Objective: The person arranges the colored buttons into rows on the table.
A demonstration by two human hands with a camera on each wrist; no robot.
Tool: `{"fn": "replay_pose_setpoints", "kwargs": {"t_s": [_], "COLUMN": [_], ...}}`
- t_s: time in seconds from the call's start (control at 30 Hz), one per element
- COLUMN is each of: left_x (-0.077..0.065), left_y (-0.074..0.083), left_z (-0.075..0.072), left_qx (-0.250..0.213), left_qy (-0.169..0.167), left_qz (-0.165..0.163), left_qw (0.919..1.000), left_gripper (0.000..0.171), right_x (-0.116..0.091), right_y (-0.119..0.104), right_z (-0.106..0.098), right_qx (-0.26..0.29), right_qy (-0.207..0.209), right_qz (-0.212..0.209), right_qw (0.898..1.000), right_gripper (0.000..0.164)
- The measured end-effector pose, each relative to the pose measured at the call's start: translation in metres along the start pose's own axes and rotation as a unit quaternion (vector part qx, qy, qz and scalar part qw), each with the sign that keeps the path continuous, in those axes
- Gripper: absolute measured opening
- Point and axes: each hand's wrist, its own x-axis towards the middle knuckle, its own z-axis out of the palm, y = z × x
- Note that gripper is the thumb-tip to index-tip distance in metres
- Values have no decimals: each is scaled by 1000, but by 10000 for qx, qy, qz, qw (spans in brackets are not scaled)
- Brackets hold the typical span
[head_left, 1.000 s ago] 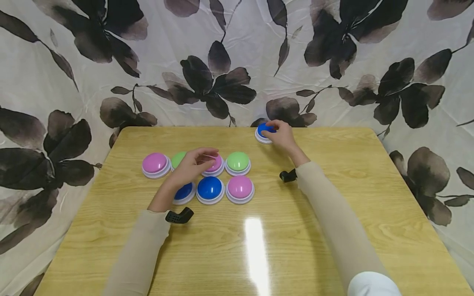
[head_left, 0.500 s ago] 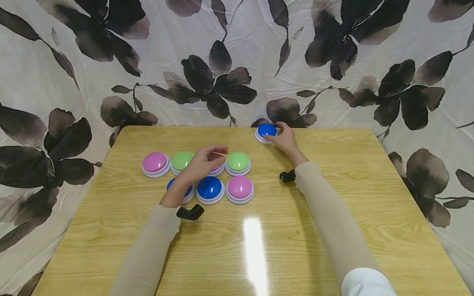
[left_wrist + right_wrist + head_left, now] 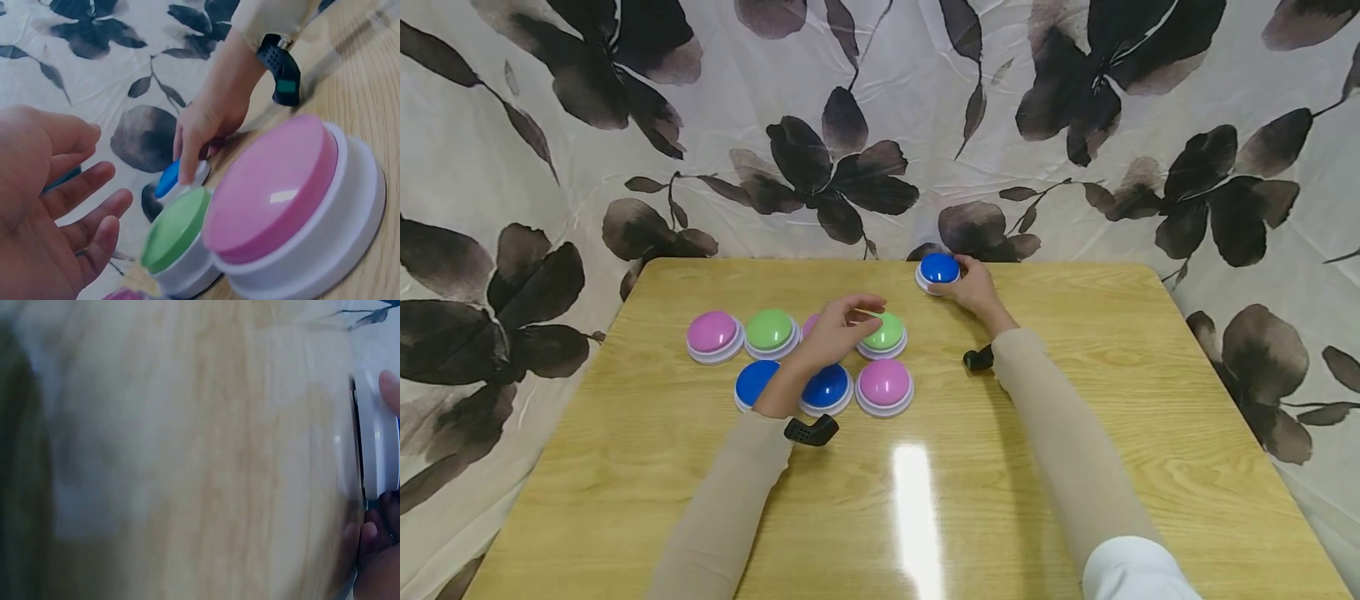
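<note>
At the table's back edge a dome push button with a blue top [image 3: 939, 267] sits on its round white base. My right hand [image 3: 974, 290] grips it by the base, thumb at the front and fingers on the right side. In the right wrist view the white base [image 3: 377, 447] shows between thumb and fingertips. My left hand [image 3: 837, 332] hovers over the back row of buttons with loosely bent fingers, holding nothing. It partly covers a pink button [image 3: 809, 323] and the edge of a green button [image 3: 885, 333]. Its forearm hides parts of two blue buttons [image 3: 825, 387].
Left in the back row stand a pink button [image 3: 712, 332] and a green button [image 3: 768, 331]. A pink button [image 3: 883, 384] ends the front row on the right. Wood-grain table [image 3: 1000, 500] spreads around them, backed by a floral cloth [image 3: 880, 50].
My left hand has moved right along the back row, uncovering the left green button. My right hand's fingers have come down from the blue dome to its base.
</note>
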Motion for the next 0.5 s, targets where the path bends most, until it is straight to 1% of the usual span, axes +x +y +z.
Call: {"fn": "replay_pose_setpoints", "kwargs": {"t_s": [0.07,0.13,0.27,0.4,0.5], "left_x": [2,5,11,14,14], "left_y": [0,1,1,-2,-4], "left_z": [3,5,10,13,14], "left_qx": [-51,-65,-44,-82,-138], "left_qy": [-14,-1,-32,-42,54], "left_qz": [-44,-52,-15,-60,-111], "left_qw": [10000,10000,10000,9999,9998], "left_gripper": [37,36,36,36,35], "right_x": [0,0,-1,-3,-2], "right_y": [1,1,0,0,0], "right_z": [2,3,2,1,3], "right_qx": [-38,-9,125,209,285], "right_qy": [-31,23,157,121,104], "right_qz": [-50,-73,21,111,129], "right_qw": [10000,10000,9998,9996,9995], "right_gripper": [92,90,86,86,85]}}
